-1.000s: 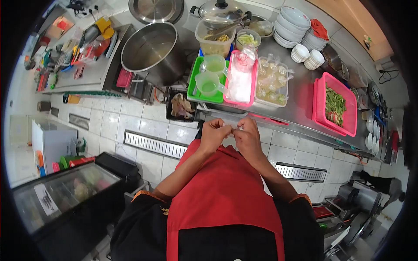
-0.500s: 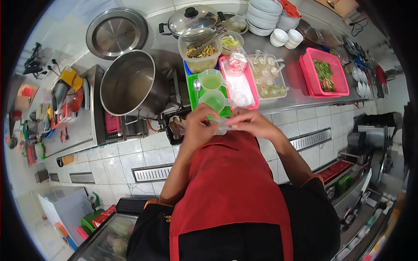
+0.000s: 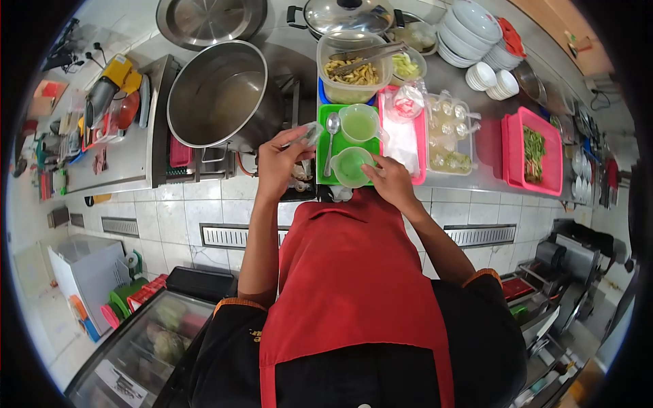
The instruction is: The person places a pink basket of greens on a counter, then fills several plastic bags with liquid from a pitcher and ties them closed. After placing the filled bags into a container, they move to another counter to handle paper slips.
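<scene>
My left hand point(image 3: 277, 162) is raised beside the green tray point(image 3: 325, 112), pinching a small clear plastic bag point(image 3: 311, 134). On the tray's near side, my right hand point(image 3: 393, 182) closes its fingers at the handle side of a translucent plastic measuring cup point(image 3: 352, 167); the handle itself is mostly hidden. A second such cup point(image 3: 359, 124) with liquid in it stands just behind. Left of the cups lies a metal spoon point(image 3: 331, 143). To the right, a pink tray point(image 3: 420, 173) carries white plastic sheets point(image 3: 401, 149) and a red-and-white bundle in clear plastic point(image 3: 408, 102).
A large steel pot point(image 3: 218, 95) stands at left. Behind the tray is a tub of yellowish food point(image 3: 350, 71) with tongs across it. Right of the trays are a container of tied bags point(image 3: 449, 139) and a pink basket of greens point(image 3: 534, 153). White bowls point(image 3: 469, 30) are stacked at the back.
My hands have moved apart from their meeting point in front of my apron. The left went up and left with the plastic bag; the right reached the near cup. The view has shifted.
</scene>
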{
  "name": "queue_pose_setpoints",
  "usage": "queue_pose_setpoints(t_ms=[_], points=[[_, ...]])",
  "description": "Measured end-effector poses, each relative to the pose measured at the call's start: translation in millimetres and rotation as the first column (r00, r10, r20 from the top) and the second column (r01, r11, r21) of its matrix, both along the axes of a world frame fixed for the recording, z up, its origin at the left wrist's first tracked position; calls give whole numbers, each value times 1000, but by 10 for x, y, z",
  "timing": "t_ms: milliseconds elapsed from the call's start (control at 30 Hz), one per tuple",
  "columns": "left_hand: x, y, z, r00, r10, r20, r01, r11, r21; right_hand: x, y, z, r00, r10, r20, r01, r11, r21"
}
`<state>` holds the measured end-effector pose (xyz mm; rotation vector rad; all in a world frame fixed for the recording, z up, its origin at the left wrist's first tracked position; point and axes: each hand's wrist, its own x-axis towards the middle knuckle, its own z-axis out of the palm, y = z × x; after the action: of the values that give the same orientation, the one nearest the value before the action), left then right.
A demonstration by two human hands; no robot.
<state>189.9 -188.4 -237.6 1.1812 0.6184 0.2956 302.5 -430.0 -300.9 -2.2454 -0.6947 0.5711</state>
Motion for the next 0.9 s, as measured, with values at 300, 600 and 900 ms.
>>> queue_pose_setpoints(t_ms=[300, 600, 900], points=[[471, -53, -183, 980, -35, -196, 140, 819, 557, 908, 275, -437, 980, -72, -185, 66, 997, -40], [761, -158, -437, 973, -45, -228, 201, 657, 727, 860, 133, -256, 979, -56, -197, 124, 928, 353], [851, -272, -575, 975, -56, -214, 215, 460, 862, 839, 129, 423, 997, -53, 53, 43, 984, 173]])
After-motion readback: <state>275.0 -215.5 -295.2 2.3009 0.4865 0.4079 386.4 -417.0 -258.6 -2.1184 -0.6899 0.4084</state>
